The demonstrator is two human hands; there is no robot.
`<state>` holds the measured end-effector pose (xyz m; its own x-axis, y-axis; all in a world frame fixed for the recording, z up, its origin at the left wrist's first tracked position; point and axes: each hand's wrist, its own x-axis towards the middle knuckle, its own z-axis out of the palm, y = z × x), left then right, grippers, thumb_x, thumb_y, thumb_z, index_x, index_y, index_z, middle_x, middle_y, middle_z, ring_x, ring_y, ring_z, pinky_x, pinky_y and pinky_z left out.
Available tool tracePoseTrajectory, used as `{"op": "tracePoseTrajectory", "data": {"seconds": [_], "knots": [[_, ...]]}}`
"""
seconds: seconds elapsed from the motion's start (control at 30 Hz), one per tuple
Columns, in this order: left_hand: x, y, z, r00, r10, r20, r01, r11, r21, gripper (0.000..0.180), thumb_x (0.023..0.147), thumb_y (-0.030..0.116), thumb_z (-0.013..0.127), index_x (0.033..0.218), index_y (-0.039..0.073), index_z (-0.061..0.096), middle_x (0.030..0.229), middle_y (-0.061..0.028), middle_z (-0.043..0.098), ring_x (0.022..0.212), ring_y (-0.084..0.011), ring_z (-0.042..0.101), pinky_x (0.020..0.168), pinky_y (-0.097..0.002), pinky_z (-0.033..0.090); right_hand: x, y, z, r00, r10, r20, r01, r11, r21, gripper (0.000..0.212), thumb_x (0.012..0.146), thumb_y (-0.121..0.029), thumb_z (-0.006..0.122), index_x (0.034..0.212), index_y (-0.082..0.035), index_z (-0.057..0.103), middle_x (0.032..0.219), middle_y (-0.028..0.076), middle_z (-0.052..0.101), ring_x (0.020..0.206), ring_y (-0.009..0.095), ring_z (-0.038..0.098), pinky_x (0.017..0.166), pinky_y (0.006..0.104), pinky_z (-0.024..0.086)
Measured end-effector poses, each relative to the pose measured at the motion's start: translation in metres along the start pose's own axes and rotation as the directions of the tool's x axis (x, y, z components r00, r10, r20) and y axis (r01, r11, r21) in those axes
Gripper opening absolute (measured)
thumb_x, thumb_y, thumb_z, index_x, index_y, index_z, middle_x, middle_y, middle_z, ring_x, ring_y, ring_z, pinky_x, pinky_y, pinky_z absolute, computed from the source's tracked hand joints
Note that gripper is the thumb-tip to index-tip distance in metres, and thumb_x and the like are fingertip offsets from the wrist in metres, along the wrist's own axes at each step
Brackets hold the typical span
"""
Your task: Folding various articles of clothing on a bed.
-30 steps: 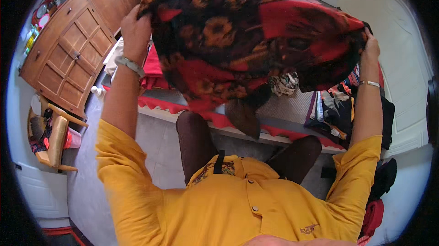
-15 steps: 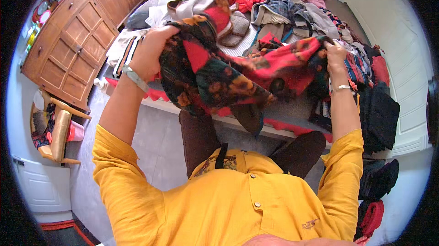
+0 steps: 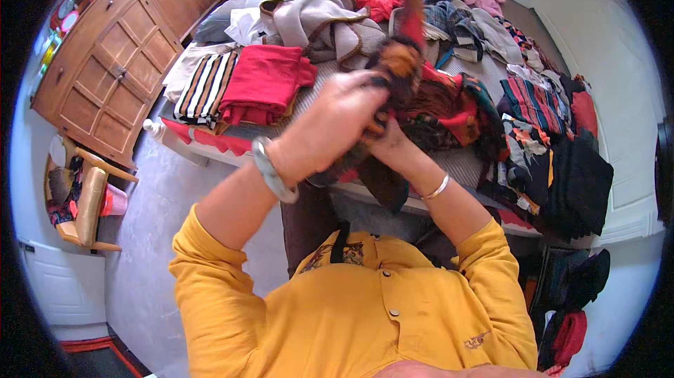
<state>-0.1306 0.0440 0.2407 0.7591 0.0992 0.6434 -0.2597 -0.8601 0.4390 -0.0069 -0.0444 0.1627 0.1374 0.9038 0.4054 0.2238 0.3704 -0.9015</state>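
A dark garment with red and orange flower patches (image 3: 401, 69) is bunched up between my hands over the near edge of the bed; its exact kind is not clear. Closed round its gathered end is my left hand (image 3: 338, 117), somewhat smeared by motion. My right hand (image 3: 394, 145) grips the same cloth just below and to the right, its fingers partly hidden. More red and dark patterned cloth (image 3: 449, 101) lies on the bed right behind my hands. Left of them sit a folded red garment (image 3: 261, 80) and a folded striped one (image 3: 205, 90).
A grey-beige fleece-like garment (image 3: 316, 16) and a red bundle (image 3: 380, 2) lie farther back on the bed. Folded dark clothes (image 3: 579, 181) are stacked at the right. A wooden cabinet (image 3: 112, 62) and a chair (image 3: 88, 202) stand at the left.
My hands have come together from wide apart, bunching the spread flowered garment between them. The folded red stack on the left now shows, uncovered.
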Motion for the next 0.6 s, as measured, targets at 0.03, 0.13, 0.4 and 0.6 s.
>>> {"op": "tracePoseTrajectory", "data": {"seconds": [0.03,0.13,0.4,0.6], "knots": [[0.008,0.017,0.007,0.972,-0.234,0.032,0.229,0.906,-0.356,0.024,0.088,0.011,0.052,0.106,-0.005,0.056,0.091,-0.0097,0.059,0.087,-0.0165,0.059,0.078,-0.0314,0.048,-0.001,0.004,-0.005,1.0,-0.011,-0.028,0.016,0.985,0.173,0.034,0.087,-0.011,0.057,0.119,-0.001,0.048,0.108,0.014,0.06,0.102,0.022,0.059,0.088,0.0341,0.048],[0.006,0.017,0.004,0.847,-0.48,0.227,0.475,0.493,-0.729,0.024,0.091,0.013,0.048,0.106,-0.004,0.056,0.091,-0.008,0.059,0.086,-0.0111,0.058,0.076,-0.0275,0.048,-0.006,0.005,-0.019,0.994,-0.006,-0.108,0.075,0.764,0.64,0.042,0.089,-0.017,0.058,0.124,-0.001,0.043,0.114,0.014,0.057,0.106,0.021,0.058,0.089,0.034,0.048],[0.009,0.004,-0.011,0.667,-0.629,0.399,0.525,0.017,-0.851,0.038,0.076,0.006,0.062,0.113,-0.002,0.054,0.121,-0.0176,0.054,0.107,-0.0262,0.056,0.089,-0.0351,0.046,-0.039,-0.041,0.014,0.952,0.307,-0.017,-0.3,0.938,0.172,0.024,0.092,-0.006,0.044,0.112,0.005,0.052,0.098,0.012,0.062,0.087,0.018,0.062,0.068,0.0285,0.054],[-0.011,0.037,0.031,0.808,-0.406,0.426,0.573,0.373,-0.73,0.031,0.083,0.004,0.052,0.114,-0.002,0.052,0.117,-0.0155,0.055,0.106,-0.0169,0.052,0.089,-0.032,0.043,-0.046,0.062,-0.018,0.877,0.387,-0.285,-0.21,0.841,0.498,0.037,0.091,-0.023,0.052,0.12,-0.001,0.048,0.118,0.015,0.055,0.113,0.035,0.052,0.085,0.0464,0.051]]}}
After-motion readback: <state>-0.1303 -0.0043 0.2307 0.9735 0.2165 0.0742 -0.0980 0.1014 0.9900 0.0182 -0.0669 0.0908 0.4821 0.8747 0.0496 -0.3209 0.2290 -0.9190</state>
